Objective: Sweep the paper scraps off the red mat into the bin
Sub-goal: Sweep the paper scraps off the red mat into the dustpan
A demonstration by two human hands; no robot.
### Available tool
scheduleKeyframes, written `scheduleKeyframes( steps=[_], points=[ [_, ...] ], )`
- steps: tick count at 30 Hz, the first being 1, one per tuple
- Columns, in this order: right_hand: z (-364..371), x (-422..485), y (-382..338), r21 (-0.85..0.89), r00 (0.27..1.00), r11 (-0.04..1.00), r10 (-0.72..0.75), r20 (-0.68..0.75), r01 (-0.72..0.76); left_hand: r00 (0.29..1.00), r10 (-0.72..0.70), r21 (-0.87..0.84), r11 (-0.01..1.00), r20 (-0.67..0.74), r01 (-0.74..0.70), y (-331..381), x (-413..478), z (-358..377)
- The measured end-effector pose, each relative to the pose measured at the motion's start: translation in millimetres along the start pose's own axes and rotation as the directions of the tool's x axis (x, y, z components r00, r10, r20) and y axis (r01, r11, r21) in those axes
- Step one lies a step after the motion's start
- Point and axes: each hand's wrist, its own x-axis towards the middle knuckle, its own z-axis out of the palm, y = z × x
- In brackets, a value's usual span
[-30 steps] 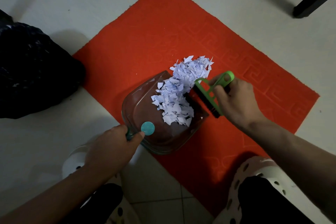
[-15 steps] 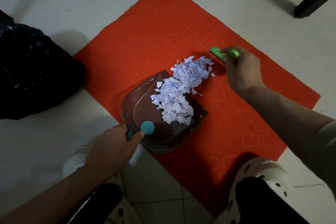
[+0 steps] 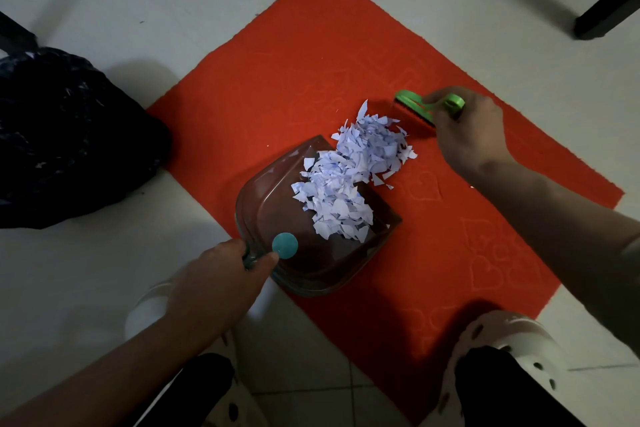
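Dustpan (image 3: 311, 236) handle clenched in left hand (image 3: 214, 284), mouth facing up-right; paper scraps (image 3: 349, 180) half in pan, half on red mat (image 3: 294, 62); right hand (image 3: 467, 132) grips brush (image 3: 415, 111) just beyond pile, so sweep goes down-left.

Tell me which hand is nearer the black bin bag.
Left. The left hand holds the dustpan handle, just right of the black bin bag. The right hand holds the green brush across the red mat, much farther away.
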Motion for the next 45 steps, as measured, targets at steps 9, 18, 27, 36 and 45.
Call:
scheduleKeyframes(
  steps=[9, 18, 27, 36, 45],
  points=[
    [6.1, -2.4, -14.6, -0.007, 0.994, 0.997, -0.078, 0.077, 0.078, 1.0, -0.011, 0.043, 0.999, 0.011, 0.01, 2.3, 1.7, -2.7],
    [33.6, 17.8, -23.7, -0.007, 0.973, 0.99, -0.135, 0.189, 0.139, 0.999, -0.013, 0.03, 0.999, 0.031, 0.012, 1.2, 3.1, -2.0],
    [13.3, 1.1, -23.8, 0.149, 0.961, 0.988, -0.089, 0.26, 0.051, 0.999, -0.016, 0.036, 0.999, 0.036, 0.014, -4.3, 5.7, -1.2],
    [41.7, 14.2, -39.0, 0.032, 0.928, 0.967, -0.252, 0.274, 0.253, 0.999, -0.01, 0.028, 1.0, 0.035, 0.009, -2.8, 4.8, -0.5],
    [19.1, 9.9, -34.4, 0.194, 0.944, 0.976, -0.155, 0.292, 0.1, 0.999, -0.002, 0.044, 0.999, 0.032, 0.001, -3.5, 5.9, -1.7]
  ],
)
